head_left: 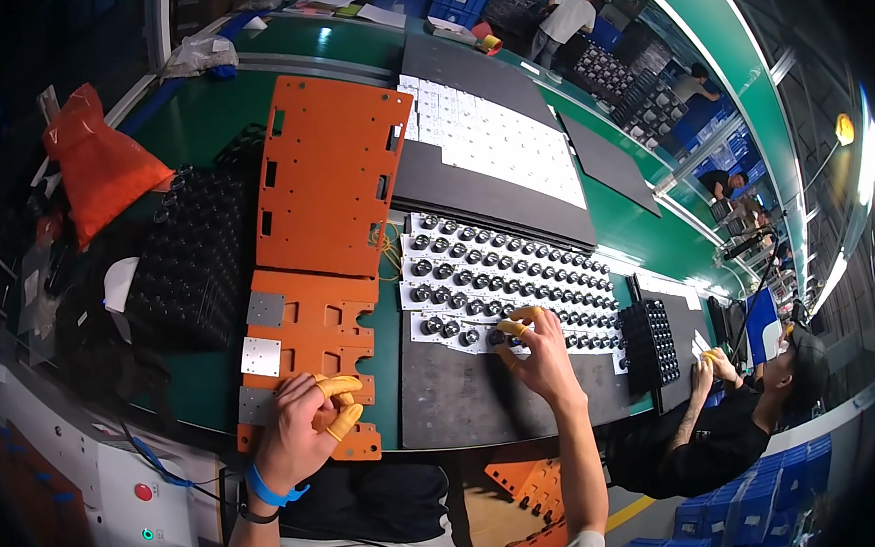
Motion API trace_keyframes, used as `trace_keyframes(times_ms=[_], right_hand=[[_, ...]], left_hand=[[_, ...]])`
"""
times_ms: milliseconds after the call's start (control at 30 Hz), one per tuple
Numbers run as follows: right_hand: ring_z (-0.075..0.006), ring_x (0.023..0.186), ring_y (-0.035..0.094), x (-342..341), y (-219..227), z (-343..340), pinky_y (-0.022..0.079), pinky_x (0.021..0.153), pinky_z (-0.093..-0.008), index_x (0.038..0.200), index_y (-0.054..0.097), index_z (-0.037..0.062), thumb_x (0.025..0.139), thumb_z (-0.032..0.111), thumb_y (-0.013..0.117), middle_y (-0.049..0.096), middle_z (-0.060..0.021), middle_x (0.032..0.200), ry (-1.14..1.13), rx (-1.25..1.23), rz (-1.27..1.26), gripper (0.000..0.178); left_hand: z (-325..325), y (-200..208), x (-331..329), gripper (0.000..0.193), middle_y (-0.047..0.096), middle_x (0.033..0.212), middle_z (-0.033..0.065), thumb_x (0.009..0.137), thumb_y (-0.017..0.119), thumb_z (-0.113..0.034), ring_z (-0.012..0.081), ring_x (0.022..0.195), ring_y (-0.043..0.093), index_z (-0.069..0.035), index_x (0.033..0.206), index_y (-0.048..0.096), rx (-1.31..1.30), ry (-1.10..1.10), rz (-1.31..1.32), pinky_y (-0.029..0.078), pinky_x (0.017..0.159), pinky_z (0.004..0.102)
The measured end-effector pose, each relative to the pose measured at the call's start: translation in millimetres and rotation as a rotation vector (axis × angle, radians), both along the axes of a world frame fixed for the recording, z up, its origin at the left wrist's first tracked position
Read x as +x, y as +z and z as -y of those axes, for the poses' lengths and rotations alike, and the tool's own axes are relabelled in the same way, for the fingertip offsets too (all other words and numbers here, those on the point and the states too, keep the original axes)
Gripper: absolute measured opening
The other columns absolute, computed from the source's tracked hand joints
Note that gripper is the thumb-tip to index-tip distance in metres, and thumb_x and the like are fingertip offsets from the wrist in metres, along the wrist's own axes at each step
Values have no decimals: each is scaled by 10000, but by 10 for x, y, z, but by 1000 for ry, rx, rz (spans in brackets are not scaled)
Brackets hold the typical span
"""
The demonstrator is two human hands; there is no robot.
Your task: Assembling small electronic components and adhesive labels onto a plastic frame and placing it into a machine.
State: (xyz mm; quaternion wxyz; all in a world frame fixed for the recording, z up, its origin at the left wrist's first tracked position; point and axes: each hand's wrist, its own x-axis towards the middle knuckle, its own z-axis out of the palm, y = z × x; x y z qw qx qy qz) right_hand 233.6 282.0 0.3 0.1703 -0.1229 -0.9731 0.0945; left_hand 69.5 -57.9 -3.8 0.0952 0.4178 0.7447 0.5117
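Note:
My left hand, with yellow finger covers and a blue wrist strap, is curled over the near part of an orange fixture plate. Its fingertips are drawn together, and whatever they hold is hidden. Beside it on the plate lie a small white square plate and grey square plates. My right hand, also with yellow finger covers, pinches a small black round part at the nearest row of white strips. Several rows of similar black parts stand on these strips, on a dark mat.
An orange panel with slots rises behind the fixture. Black trays and a red bag are at left. White sheets lie on a far mat. At right, a co-worker works beside a black tray stack.

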Motion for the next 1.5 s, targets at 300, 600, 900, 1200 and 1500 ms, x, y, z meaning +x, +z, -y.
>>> trace_keyframes(times_ms=[300,600,900,1200,1500], right_hand=[[-336,1088,559,-77,31,173,463,981,-457,1125,715,83,773,153,858,609,-108,1164,14,31,-38,387],[-321,1068,566,-256,-53,270,465,965,-441,1102,720,105,768,116,851,619,-75,1136,69,60,-41,358],[-337,1065,566,-209,-69,237,444,1000,-455,1168,712,83,783,117,831,615,-116,1172,36,66,-25,405],[-350,1103,556,-438,-129,523,436,1030,-481,1177,695,87,791,135,842,616,-104,1189,41,72,-64,416],[-344,1095,559,-421,-126,479,437,1027,-474,1141,699,97,790,91,813,619,-101,1189,70,92,-61,370]], left_hand=[[1,-47,-4,252,675,849,93,885,773,-137,283,805,612,-49,1114,720,7,0,2,473,782,377],[15,-17,8,242,675,844,97,896,765,-142,282,802,616,-47,1114,720,12,5,9,475,778,376],[44,-50,-19,265,657,808,85,895,775,-170,269,775,608,-46,1124,725,31,9,-24,473,762,371],[37,-33,-14,258,633,804,99,904,767,-174,267,760,589,-21,1107,726,44,-7,-18,478,744,372],[39,-95,-12,251,638,777,80,902,772,-174,265,765,604,-41,1110,728,52,0,-27,476,758,375]])
